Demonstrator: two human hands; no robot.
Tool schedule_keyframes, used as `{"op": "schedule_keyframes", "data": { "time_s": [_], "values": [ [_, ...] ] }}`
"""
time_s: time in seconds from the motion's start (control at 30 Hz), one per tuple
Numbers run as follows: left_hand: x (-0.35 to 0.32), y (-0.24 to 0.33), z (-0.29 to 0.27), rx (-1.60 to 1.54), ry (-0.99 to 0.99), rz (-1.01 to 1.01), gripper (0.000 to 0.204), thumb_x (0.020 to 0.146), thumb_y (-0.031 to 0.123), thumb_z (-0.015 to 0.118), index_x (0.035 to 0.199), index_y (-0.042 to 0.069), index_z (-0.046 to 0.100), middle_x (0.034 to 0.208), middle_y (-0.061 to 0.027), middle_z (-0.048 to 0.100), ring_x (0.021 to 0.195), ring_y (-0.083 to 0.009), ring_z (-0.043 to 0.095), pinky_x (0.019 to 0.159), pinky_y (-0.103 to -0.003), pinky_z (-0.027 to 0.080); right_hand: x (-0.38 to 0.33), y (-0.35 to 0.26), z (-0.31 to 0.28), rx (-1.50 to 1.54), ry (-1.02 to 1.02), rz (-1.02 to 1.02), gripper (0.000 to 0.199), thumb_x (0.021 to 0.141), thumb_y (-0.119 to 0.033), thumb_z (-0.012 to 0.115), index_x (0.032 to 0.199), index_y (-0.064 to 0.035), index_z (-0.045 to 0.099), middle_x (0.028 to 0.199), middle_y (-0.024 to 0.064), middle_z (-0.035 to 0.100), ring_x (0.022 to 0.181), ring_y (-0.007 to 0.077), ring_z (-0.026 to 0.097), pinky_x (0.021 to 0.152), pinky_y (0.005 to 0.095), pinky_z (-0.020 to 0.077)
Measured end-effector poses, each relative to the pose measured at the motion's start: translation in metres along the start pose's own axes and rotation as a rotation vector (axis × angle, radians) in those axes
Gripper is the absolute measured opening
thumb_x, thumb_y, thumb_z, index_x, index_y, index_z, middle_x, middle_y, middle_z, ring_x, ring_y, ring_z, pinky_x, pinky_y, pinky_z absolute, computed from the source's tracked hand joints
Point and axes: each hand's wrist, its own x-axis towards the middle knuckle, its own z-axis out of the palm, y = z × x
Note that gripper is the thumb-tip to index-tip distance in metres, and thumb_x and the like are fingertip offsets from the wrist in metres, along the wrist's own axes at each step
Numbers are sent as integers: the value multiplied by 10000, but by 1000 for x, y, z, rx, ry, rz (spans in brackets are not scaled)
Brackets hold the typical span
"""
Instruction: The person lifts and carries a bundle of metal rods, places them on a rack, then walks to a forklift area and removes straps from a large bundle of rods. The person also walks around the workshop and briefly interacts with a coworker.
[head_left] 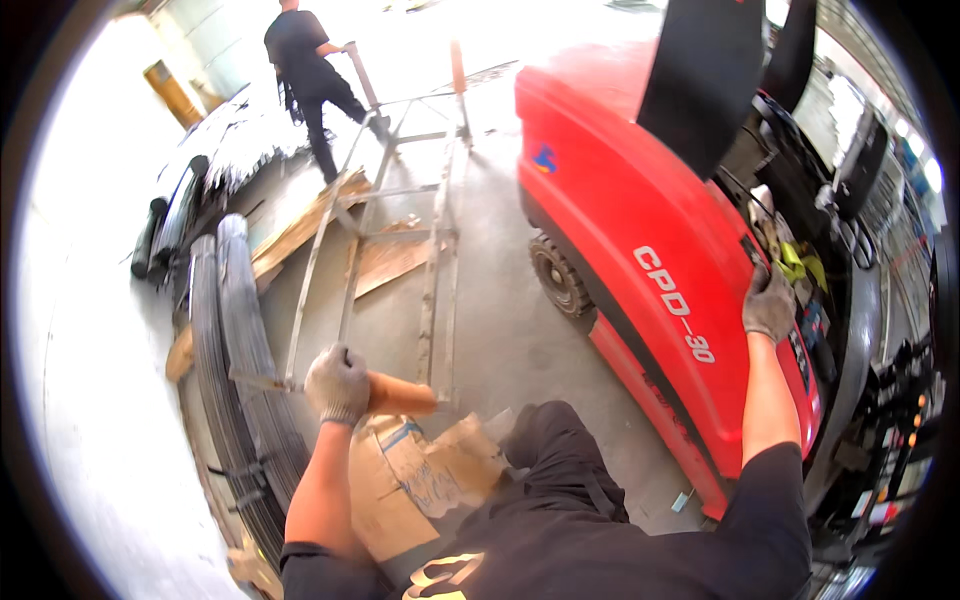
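My left hand point(338, 384), in a grey work glove, is closed around the near end of a long metal frame point(432, 270). An orange-brown tube point(403, 395) sticks out to the right beside that fist. My right hand point(769, 304), gloved too, lies against the upper edge of a red forklift point(640, 210), its fingers bent over the edge. What the fingertips touch there is hidden. At the frame's far end another person point(305, 60) in dark clothes holds an upright post.
Bundles of long dark rods point(245, 300) lie along the left. Cardboard point(405, 490) lies near my legs, and wooden boards point(300, 232) lie beyond. The forklift's wheel point(558, 275) stands right of the frame. Parts racks point(895, 440) line the far right.
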Motion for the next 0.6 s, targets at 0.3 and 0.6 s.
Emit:
{"op": "schedule_keyframes", "data": {
  "time_s": [0.3, 0.6],
  "values": [
    [-17, -6, 10, 1, 64, 18, 196, 925, 240, 636, 820, 89, 703, 861, -169, 711, 849, -402, 700, 767, -535, 557, -2, 6, 3, -5, -96, 35, 647, 1114, -601, 390, 1397, -95, 679, 1349, 180, 723, 1233, 385, 681, 1027, 504, 536],
    [-49, -3, -3, -17, 128, -13, 205, 935, 229, 656, 799, 77, 675, 849, -151, 705, 836, -389, 694, 762, -526, 557, 0, -8, -12, -10, -150, 91, 621, 1113, -606, 404, 1400, -131, 682, 1381, 129, 719, 1215, 371, 703, 991, 485, 574]
  ]
}}
